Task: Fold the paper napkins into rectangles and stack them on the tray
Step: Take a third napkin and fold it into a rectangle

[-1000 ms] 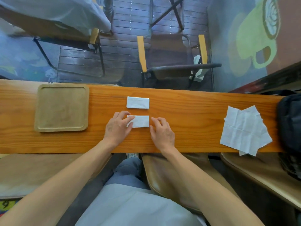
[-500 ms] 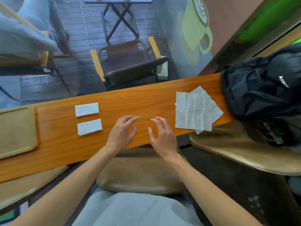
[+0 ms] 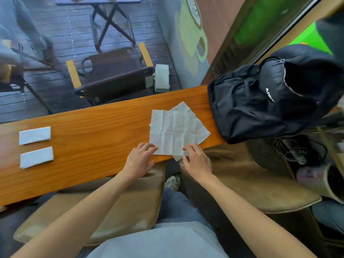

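A loose pile of unfolded white napkins (image 3: 176, 131) lies on the wooden counter (image 3: 96, 131), to the right, near its front edge. My left hand (image 3: 140, 161) touches the near left corner of the top napkin with bent fingertips, its thumb off the paper. My right hand (image 3: 197, 161) rests its bent fingertips on the near right edge of the same napkin. At the far left lie two folded napkin rectangles, one further back (image 3: 34, 135) and one nearer (image 3: 36, 157). The tray is out of view.
A black backpack (image 3: 260, 103) sits on the counter's right end, close to the napkin pile. Tan stool seats (image 3: 119, 207) stand below the counter's front edge. Beyond the counter there is a dark chair (image 3: 113, 77) on a plank floor.
My view has swung right, and the tray has left the frame. Both hands left the nearer folded napkin and moved right to the near edge of the unfolded pile.
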